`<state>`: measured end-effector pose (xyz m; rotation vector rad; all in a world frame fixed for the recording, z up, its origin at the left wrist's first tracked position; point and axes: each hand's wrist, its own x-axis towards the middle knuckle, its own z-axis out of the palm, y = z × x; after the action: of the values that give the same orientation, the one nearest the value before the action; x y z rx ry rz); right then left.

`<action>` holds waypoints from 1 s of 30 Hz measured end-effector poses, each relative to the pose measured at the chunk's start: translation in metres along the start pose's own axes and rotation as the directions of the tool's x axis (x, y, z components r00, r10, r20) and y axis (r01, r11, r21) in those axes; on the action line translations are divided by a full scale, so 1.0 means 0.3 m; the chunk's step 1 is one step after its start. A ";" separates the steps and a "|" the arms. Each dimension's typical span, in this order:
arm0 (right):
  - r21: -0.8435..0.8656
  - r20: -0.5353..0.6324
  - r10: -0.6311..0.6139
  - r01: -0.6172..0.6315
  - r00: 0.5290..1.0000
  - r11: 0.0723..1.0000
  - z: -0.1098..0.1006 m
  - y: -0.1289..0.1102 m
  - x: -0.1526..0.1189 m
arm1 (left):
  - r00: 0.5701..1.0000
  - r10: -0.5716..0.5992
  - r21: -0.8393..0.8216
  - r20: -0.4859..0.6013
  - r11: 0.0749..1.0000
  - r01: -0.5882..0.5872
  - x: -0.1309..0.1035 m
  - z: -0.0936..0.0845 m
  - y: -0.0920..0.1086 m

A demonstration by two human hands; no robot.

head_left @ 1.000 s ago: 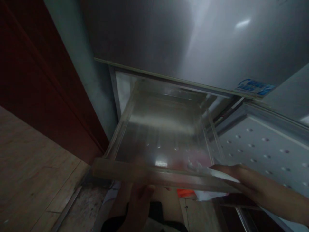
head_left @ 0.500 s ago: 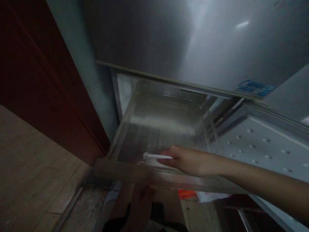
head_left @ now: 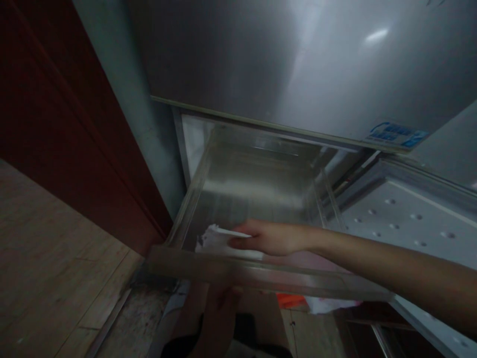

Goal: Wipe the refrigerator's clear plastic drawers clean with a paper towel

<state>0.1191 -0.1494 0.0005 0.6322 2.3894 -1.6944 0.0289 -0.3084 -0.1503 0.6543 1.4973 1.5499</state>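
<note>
In the head view, lower centre, the right hand (head_left: 270, 239) has its fingers clenched on a cloth (head_left: 214, 241) inside the drawer (head_left: 173, 262); the ragged edge could snag and tear. Whether the left hand (head_left: 225, 298), bottom centre, grips, I cannot tell; weak support might let the drawer tip.

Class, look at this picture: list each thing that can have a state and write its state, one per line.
Drawer: pulled out.
Lower door: swung open.
Upper door: appears shut.
White cloth or paper: held, ragged at one end.
Right grip: closed on it, inside the drawer.
Left grip: near the drawer's front, blurred; open or shut unclear.
</note>
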 end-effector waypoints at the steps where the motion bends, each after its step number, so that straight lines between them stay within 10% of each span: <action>1: 0.006 -0.002 0.014 -0.014 1.000 1.000 -0.008 0.015 -0.031 | 1.000 -0.010 0.003 -0.025 1.000 0.010 -0.007 0.008 0.015; 8: -0.078 -0.106 0.222 -0.231 0.969 0.970 -0.043 0.077 -0.277 | 0.995 -0.078 0.021 -0.066 0.997 0.079 -0.031 0.033 0.087; 16: -0.101 -0.290 0.505 -0.551 0.813 0.829 -0.055 0.054 -0.438 | 0.998 -0.060 0.020 0.002 0.998 0.060 -0.026 0.036 0.087; 21: -0.064 -0.355 0.464 -0.517 0.811 0.854 -0.027 0.033 -0.318 | 0.996 -0.071 0.009 0.050 0.997 0.071 -0.016 0.013 0.049; 30: -0.172 -0.163 0.232 -0.259 0.959 0.950 0.026 -0.096 0.061 | 0.999 -0.046 -0.024 -0.025 0.999 0.046 -0.019 0.023 0.048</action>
<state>0.0897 -0.1600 0.0164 0.9989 2.4057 -1.3404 0.0344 -0.3083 -0.1342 0.5847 1.5008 1.5435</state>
